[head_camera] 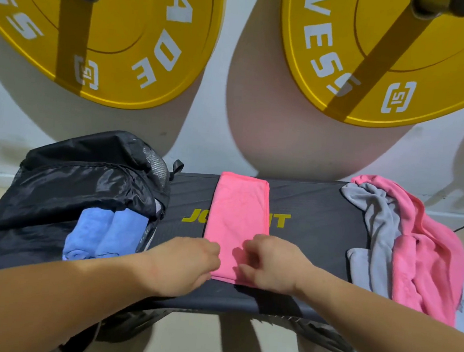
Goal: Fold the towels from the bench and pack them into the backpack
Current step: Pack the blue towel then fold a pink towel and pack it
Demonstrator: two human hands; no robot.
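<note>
Towel (pixel 238 213) folded on bench (pixel 315 205).
Left hand (pixel 186 264) and right hand (pixel 271 263) pinch its near edge; backpack (pixel 79 179) left, towel heap (pixel 415 248) right, plates (pixel 125 40) far.

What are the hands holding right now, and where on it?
Both the left hand and right hand grip the folded pink towel at its near end.

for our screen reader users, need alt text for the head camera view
The left hand and right hand grip the near end of a folded pink towel on a dark bench. At left, an open black backpack holds blue towels; at right lies a heap of grey and pink towels.
</note>
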